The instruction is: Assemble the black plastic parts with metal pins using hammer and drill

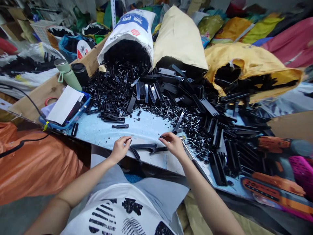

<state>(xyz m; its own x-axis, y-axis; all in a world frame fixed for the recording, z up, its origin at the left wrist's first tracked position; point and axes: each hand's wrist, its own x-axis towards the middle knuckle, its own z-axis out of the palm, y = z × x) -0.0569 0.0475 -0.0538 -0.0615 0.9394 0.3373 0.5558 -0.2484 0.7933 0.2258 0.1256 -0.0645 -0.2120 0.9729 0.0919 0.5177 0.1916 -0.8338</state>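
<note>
My left hand (121, 148) is curled in a pinch at the near edge of the light blue table (102, 130), its fingertips on the left end of a long black plastic strip (144, 146). My right hand (172, 143) is also pinched, fingers closed on something small and thin I cannot make out, just above the strip's right end. A second black piece (135, 154) angles off under the left hand. A huge heap of black plastic parts and small metal pins (171, 104) covers the table beyond both hands.
Three sacks spill black parts at the back: white (132, 32), tan (178, 36), yellow (251, 62). A blue tray with white paper (66, 107) and two flasks (70, 75) stand at left. An orange drill (271, 143) lies at right. An orange bag (31, 163) sits beside my lap.
</note>
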